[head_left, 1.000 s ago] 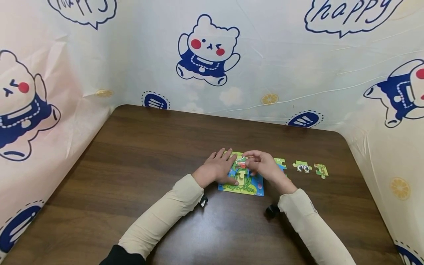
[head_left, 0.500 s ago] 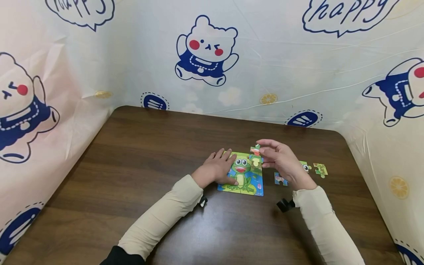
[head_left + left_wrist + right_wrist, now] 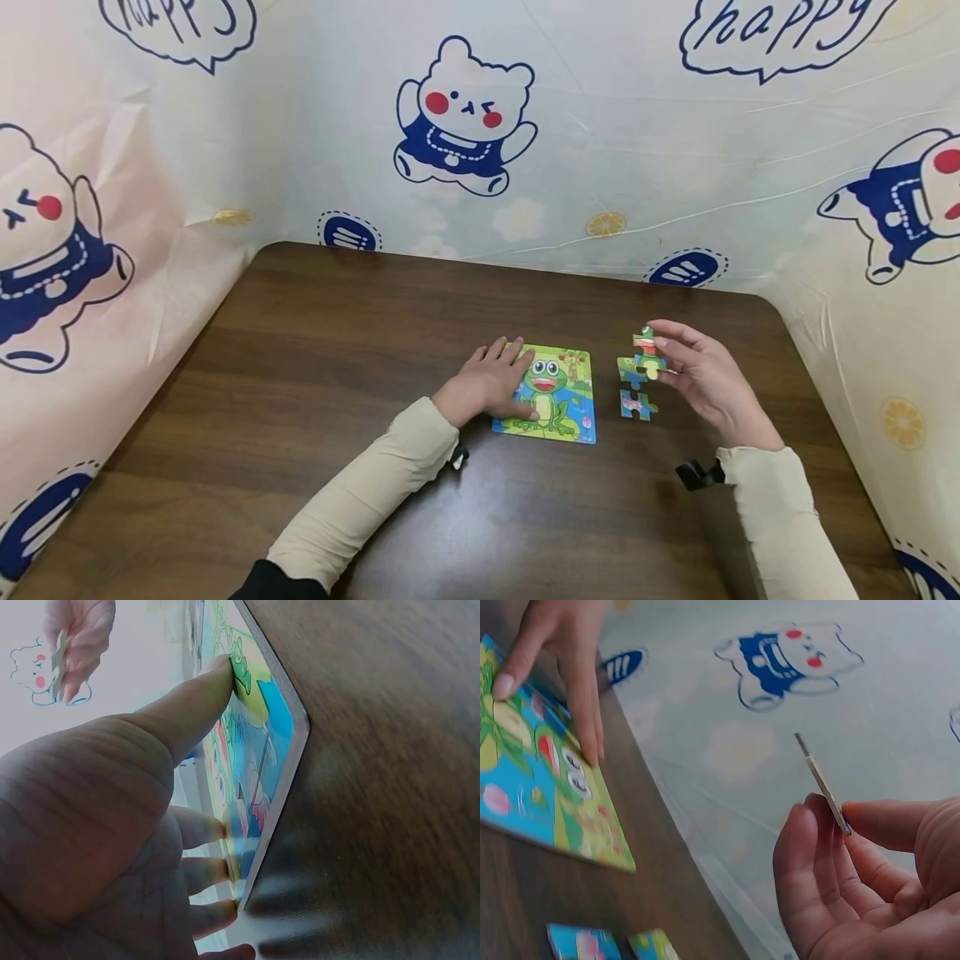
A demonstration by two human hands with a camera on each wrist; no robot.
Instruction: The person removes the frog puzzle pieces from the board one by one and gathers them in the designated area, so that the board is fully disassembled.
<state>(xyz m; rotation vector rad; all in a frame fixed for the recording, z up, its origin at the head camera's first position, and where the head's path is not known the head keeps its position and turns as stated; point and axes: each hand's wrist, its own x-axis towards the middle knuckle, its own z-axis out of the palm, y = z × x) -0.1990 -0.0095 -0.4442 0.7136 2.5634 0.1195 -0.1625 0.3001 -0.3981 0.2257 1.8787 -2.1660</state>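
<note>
The jigsaw bit [image 3: 649,364] is held up to the right of the frog board [image 3: 558,396]. The head view shows its printed face, a red mouth above a pale belly ringed in green; the right wrist view has it edge-on, a thin light strip with a darker tip. Whether it is one piece or two I cannot tell. The right hand [image 3: 708,375] pinches it between thumb and fingertips. The board shows a green frog with big white eyes on blue and yellow-green, and the left wrist view brings out its thick greyish edge. Across the board's left side the left hand [image 3: 491,385] rests with fingers spread, gripping nothing, its thumb on the frog. Right of the board lie a green-and-blue piece [image 3: 627,372], partly behind the held bit, and a blue-and-pink piece [image 3: 635,404]. Under the board is a brown desk [image 3: 300,375]; beyond it hangs a bear-print cloth [image 3: 330,125].
</note>
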